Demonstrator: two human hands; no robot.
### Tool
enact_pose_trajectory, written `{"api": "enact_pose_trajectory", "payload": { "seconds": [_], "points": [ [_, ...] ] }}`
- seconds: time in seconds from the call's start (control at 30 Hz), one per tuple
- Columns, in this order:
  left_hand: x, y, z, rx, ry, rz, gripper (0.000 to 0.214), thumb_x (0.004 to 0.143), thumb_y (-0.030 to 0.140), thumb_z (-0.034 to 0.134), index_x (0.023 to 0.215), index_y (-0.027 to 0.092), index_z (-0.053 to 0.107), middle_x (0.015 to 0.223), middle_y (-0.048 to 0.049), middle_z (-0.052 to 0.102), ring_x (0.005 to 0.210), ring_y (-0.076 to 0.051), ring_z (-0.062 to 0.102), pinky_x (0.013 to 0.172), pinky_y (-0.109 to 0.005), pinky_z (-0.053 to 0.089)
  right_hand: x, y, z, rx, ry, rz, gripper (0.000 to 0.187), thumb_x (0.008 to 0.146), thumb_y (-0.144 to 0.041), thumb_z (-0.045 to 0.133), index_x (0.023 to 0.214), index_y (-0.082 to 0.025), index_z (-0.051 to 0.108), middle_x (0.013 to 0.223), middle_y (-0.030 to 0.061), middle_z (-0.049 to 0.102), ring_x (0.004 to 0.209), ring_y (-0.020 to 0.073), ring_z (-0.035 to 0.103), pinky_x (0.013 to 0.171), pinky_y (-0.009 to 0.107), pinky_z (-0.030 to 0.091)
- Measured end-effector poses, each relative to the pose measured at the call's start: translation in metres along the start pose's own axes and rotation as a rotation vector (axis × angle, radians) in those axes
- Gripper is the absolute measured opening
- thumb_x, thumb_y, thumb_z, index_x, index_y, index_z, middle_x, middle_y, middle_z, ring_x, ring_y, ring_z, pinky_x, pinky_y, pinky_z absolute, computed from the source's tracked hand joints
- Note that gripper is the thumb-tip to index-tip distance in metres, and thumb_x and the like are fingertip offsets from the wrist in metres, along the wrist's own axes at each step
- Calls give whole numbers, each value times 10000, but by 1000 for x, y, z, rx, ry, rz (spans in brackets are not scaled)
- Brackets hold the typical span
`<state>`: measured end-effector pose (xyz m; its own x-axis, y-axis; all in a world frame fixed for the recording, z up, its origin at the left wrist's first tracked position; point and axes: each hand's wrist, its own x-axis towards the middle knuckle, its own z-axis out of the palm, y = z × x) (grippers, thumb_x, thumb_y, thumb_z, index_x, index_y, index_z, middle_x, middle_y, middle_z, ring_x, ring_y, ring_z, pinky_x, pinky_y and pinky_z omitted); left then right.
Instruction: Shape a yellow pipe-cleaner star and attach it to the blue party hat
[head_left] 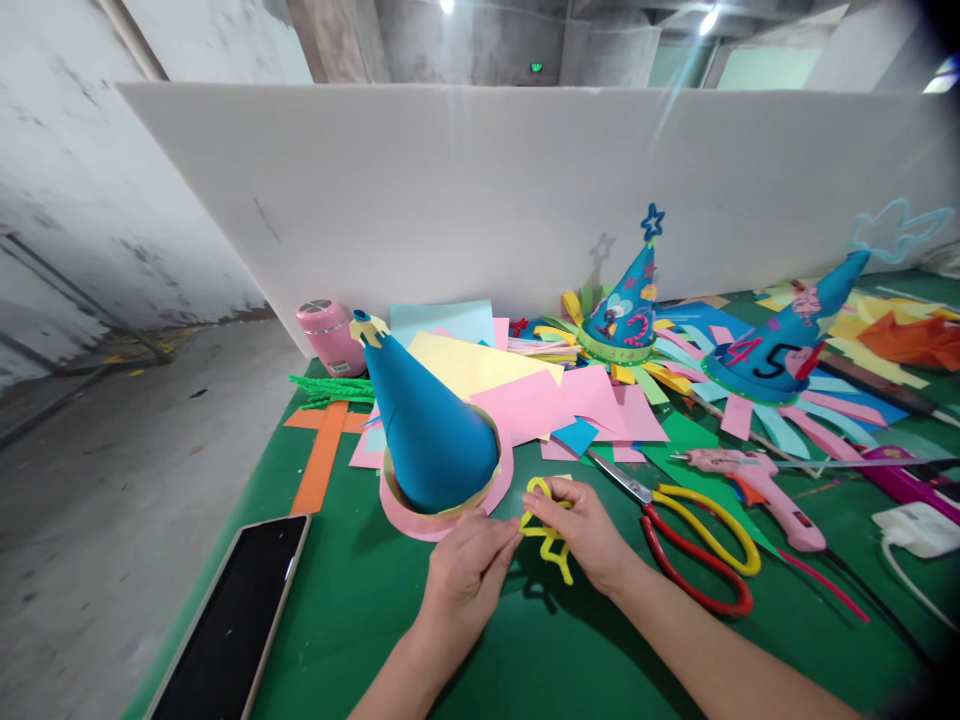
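A bent yellow pipe cleaner (pixel 553 545) is held between my two hands, low over the green table. My right hand (pixel 586 530) grips its looped part with thumb and fingers. At its left end, the fingertips of my left hand (pixel 474 562) pinch the same pipe cleaner. Just beyond my left hand stands a blue paper cone hat (pixel 435 430), tilted to the left, with a pink brim (pixel 427 525) and a cream paper piece near its tip. Scissors (pixel 697 545) with red and yellow handles lie open to the right of my right hand.
A phone (pixel 236 610) lies at the left table edge, near orange strips (pixel 321 460) and green pipe cleaners (pixel 330 390). Behind are a pink jar (pixel 331 340), coloured paper (pixel 517 400) and two decorated cone hats (pixel 622 305). A pink glue gun (pixel 765 490) is right; a white board (pixel 450 200) stands behind.
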<state>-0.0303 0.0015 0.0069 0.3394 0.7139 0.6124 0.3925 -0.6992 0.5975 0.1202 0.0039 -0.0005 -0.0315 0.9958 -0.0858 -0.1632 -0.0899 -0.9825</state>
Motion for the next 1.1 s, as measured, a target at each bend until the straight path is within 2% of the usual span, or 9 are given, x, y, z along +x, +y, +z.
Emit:
{"api": "enact_pose_trajectory", "payload": {
  "seconds": [0.17, 0.33, 0.47, 0.53, 0.6, 0.77, 0.9, 1.1],
  "points": [
    [-1, 0, 0, -168, -11, -224, 188, 692, 128, 606, 770, 253, 722, 625, -52, 700, 553, -185, 608, 592, -292, 464, 1, 3, -1, -5, 4, -3, 310, 703, -361, 597, 536, -164, 425, 537, -56, 307, 507, 78, 263, 451, 212, 224],
    [-1, 0, 4, -395, 14, -577, 199, 707, 221, 612, 885, 210, 699, 590, -31, 672, 550, -175, 593, 591, -281, 454, 3, 3, -4, -31, 31, -49, 285, 728, -340, 584, 561, -162, 436, 549, -57, 284, 513, 78, 235, 462, 221, 206],
    [-2, 1, 10, -731, 41, -821, 226, 787, 310, 522, 792, 146, 678, 597, -29, 646, 503, -120, 535, 577, -251, 425, 3, 1, -4, -57, 52, -104, 314, 738, -332, 577, 537, -168, 400, 544, -58, 272, 518, 82, 227, 462, 227, 192],
    [-2, 1, 13, -935, 76, -948, 237, 786, 324, 526, 743, 131, 657, 628, -39, 647, 497, -102, 506, 533, -229, 398, 2, 1, -3, -64, 54, -116, 324, 739, -338, 577, 531, -169, 394, 537, -60, 275, 511, 80, 229, 457, 225, 191],
    [-2, 1, 15, -1078, 99, -1038, 231, 775, 323, 548, 688, 126, 632, 575, -29, 617, 497, -98, 487, 492, -213, 365, 1, 1, -1, -64, 48, -119, 324, 735, -344, 582, 531, -167, 401, 534, -59, 293, 508, 79, 248, 457, 220, 210],
    [-4, 2, 17, -1300, 71, -1102, 261, 724, 301, 619, 543, 124, 558, 465, 13, 514, 461, -75, 425, 470, -200, 312, -2, -2, 4, -52, 30, -106, 300, 715, -342, 610, 542, -161, 443, 534, -51, 373, 504, 82, 345, 468, 206, 297],
    [-5, 3, 17, -1408, 48, -1092, 208, 722, 283, 627, 595, 125, 584, 497, 9, 526, 477, -75, 426, 504, -208, 326, -4, -4, 6, -43, 22, -101, 270, 720, -340, 605, 562, -165, 472, 540, -33, 456, 510, 101, 429, 484, 213, 360],
    [-5, 2, 16, -1444, 39, -1073, 179, 749, 267, 592, 650, 118, 605, 543, -9, 537, 511, -85, 439, 509, -214, 327, -4, -2, 5, -20, -15, -75, 274, 731, -377, 585, 586, -170, 479, 526, -31, 476, 488, 116, 465, 489, 234, 389]
  ]
}}
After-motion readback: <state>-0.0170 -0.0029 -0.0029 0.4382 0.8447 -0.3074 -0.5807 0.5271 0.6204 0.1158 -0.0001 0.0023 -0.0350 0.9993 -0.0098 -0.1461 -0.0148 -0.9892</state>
